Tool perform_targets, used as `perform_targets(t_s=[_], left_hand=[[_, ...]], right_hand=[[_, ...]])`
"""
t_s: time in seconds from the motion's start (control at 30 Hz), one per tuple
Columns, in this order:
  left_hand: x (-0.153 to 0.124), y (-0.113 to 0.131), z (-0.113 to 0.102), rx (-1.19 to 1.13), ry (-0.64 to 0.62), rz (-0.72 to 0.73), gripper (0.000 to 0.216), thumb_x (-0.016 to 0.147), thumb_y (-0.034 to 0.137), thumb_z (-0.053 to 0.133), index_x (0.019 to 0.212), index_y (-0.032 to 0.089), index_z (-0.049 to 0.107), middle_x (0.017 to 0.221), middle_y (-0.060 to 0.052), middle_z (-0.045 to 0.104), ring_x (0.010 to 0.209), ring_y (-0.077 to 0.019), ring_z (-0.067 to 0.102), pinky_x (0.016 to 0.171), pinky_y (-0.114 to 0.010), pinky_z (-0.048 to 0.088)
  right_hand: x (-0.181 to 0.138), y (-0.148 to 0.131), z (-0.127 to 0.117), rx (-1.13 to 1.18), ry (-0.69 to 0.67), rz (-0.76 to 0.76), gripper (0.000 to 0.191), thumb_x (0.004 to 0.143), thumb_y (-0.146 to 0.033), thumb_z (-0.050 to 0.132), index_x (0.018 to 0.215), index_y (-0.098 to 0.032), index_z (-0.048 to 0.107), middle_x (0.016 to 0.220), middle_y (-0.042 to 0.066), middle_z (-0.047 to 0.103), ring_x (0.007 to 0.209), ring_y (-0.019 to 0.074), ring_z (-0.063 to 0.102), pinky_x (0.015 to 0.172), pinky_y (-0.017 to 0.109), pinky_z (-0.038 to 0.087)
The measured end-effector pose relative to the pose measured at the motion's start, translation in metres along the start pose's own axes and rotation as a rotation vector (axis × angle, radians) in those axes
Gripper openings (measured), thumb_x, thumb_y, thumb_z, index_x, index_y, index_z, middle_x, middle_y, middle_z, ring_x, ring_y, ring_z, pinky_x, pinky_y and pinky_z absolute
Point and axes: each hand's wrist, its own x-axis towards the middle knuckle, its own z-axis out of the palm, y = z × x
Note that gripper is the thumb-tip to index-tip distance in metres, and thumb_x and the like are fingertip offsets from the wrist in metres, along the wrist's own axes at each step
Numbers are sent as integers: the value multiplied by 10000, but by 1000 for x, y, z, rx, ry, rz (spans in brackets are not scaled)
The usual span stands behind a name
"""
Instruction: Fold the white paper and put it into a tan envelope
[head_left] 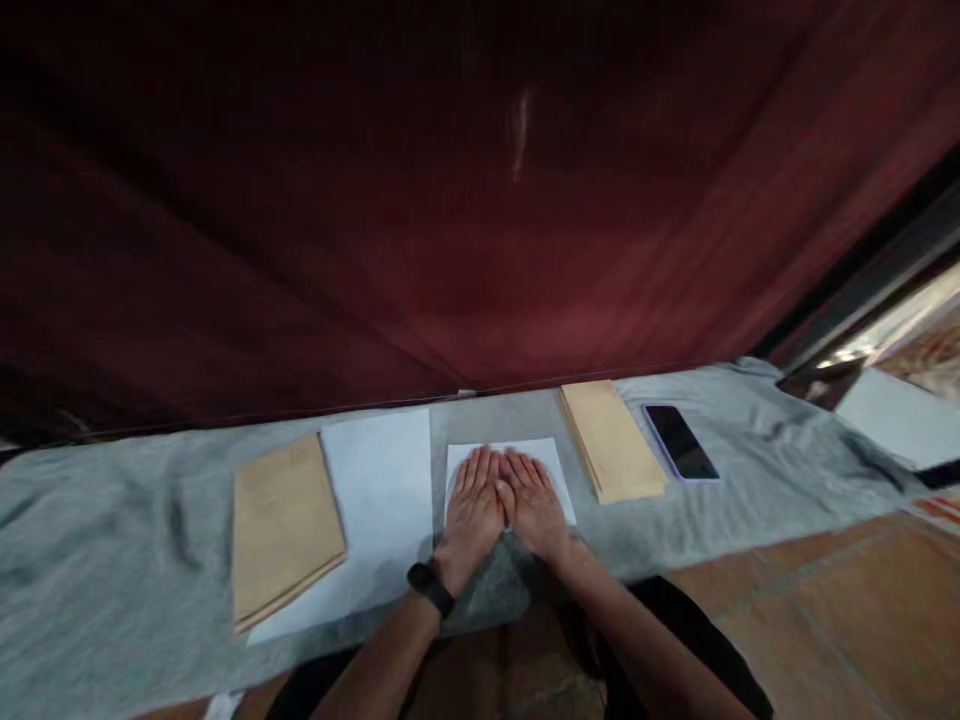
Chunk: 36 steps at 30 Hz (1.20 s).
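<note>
Head cam: brown paper stack overlaps lg white sheet on L; tan stack + phone on R; red curtain behind desk. Sm white paper ctr, partly hidden under L hand & R hand, grip flat, fingers extended. Far-R stuff blurred. Grey cloth shows R of phone; front edge passes under forearms.

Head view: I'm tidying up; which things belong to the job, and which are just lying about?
Likely in the job:
white paper under the left hand and right hand
larger white paper
left brown stack
right brown stack

Probably lying about:
phone
white flat item, far right
</note>
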Motion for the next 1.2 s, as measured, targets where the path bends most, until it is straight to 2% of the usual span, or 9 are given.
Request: perform_targets(t_s=[0.2,0.4,0.5,0.67,0.87,0.97,1.1,1.2], left_hand=[[2,2,-1,-28,53,-78,531,996,219,280,1490,64,397,1574,-157,359,1475,-277,293,1212,-456,274],[0,0,7,-42,115,-173,563,983,249,318,1481,-7,375,1569,-216,330,1482,-283,273,1215,-459,258],[-4,-4,10,-54,150,-181,582,977,249,317,1487,-31,342,1566,-229,321,1490,-285,248,1219,-474,240],[-8,-9,12,-79,191,-201,609,965,248,322,1504,-37,296,1564,-237,322,1495,-292,230,1212,-490,251],[-7,-11,7,-91,201,-286,594,963,265,341,1461,-58,369,1535,-265,365,1485,-320,259,1198,-519,277],[-5,-8,-2,-101,193,-219,567,976,269,331,1455,-29,398,1542,-231,379,1482,-298,275,1207,-489,273],[1,-2,-9,-136,183,-49,535,985,220,281,1475,38,396,1562,-154,386,1490,-241,264,1217,-445,267],[5,-1,-6,-146,140,-32,531,982,199,271,1472,48,406,1557,-150,397,1486,-240,278,1211,-447,278]], right_hand=[[6,3,0,-39,20,25,481,1059,-332,272,1471,-165,458,1536,81,438,1437,234,375,1186,433,254],[8,7,3,-118,79,78,496,1037,-349,357,1480,-143,445,1539,130,421,1425,285,388,1167,468,279],[5,10,6,-165,114,110,538,1025,-378,396,1480,-94,434,1534,179,415,1421,308,391,1163,478,281],[1,16,11,-187,169,176,647,1028,-441,346,1480,22,373,1519,262,399,1433,326,366,1154,475,298],[0,19,8,-181,187,240,659,1030,-440,302,1460,52,389,1514,289,388,1426,351,372,1143,504,306],[3,15,2,-159,131,227,627,1031,-418,298,1474,17,390,1544,254,357,1449,334,337,1166,505,270],[10,4,-5,-78,0,101,553,1048,-370,244,1502,-92,392,1583,139,339,1480,265,288,1194,457,239],[13,-1,-5,-56,-45,104,537,1058,-346,206,1489,-108,421,1568,113,378,1472,245,309,1204,436,224]])
